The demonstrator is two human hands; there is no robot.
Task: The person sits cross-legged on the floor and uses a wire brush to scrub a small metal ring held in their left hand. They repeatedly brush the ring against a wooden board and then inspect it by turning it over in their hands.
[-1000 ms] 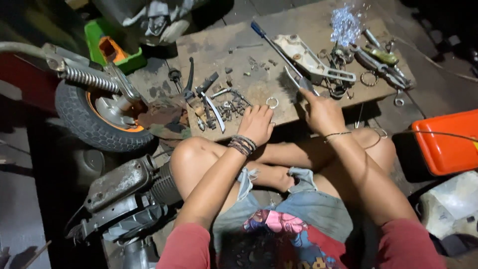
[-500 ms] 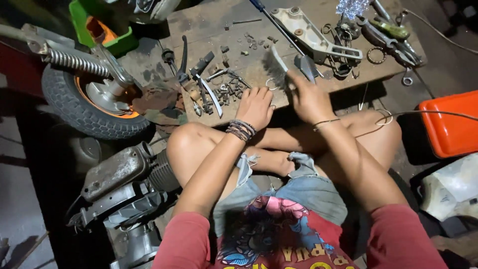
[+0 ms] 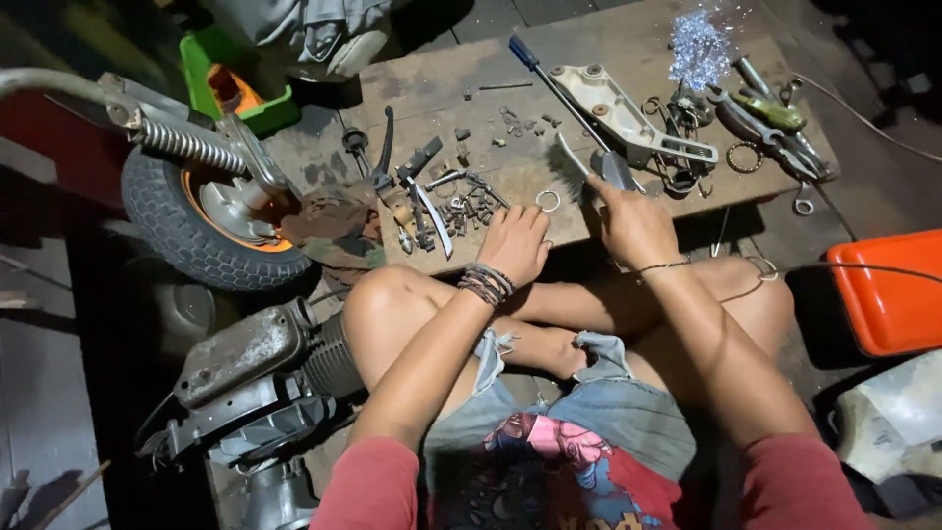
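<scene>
I sit cross-legged before a low wooden board (image 3: 589, 39). My right hand (image 3: 636, 226) grips a brush (image 3: 574, 169) by its handle, bristles down on the board. Just left of the bristles lies a small metal ring (image 3: 548, 201). My left hand (image 3: 515, 245) rests with curled fingers on the board's near edge, close below the ring and beside a heap of small bolts and nuts (image 3: 469, 204). It holds nothing that I can see.
A pale metal bracket (image 3: 618, 113), a blue-handled screwdriver (image 3: 549, 74), pliers and wrenches (image 3: 775, 132) lie on the board. A small wheel with spring (image 3: 201, 211) and an engine (image 3: 255, 378) sit left. A green bin (image 3: 235, 83) is behind, an orange container (image 3: 888, 294) right.
The brush, raised above the board half a second ago, has come back down beside the ring. My left hand stays at the board's edge. The view has shifted slightly.
</scene>
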